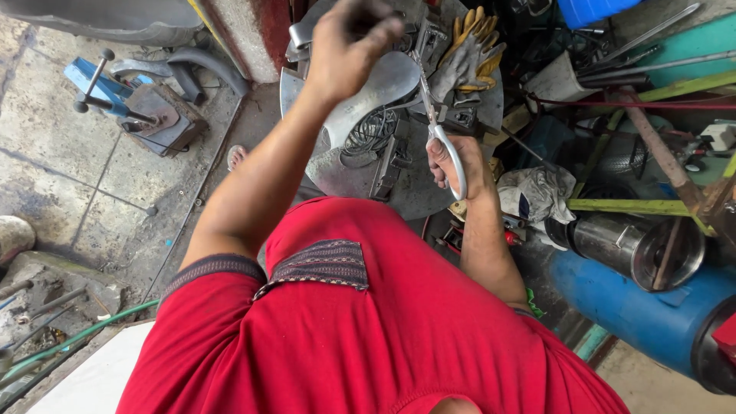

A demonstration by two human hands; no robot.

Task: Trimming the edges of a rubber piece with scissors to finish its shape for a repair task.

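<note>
scissors point(441, 134): 1 | work gloves point(469, 54): 2 | blue vise point(126, 96): 1 | hands: 2

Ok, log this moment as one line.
left hand: raised, closed, contents hidden | right hand: grips scissors | beneath: round metal table, work gloves

A single head-worn camera looks steeply down past the person's red shirt point(368, 330). It sits close above the round grey metal table point(414, 192), with concrete floor point(69, 184) at left.

Shiny metal scissors point(438, 130); worn cloth gloves point(468, 54)
</note>
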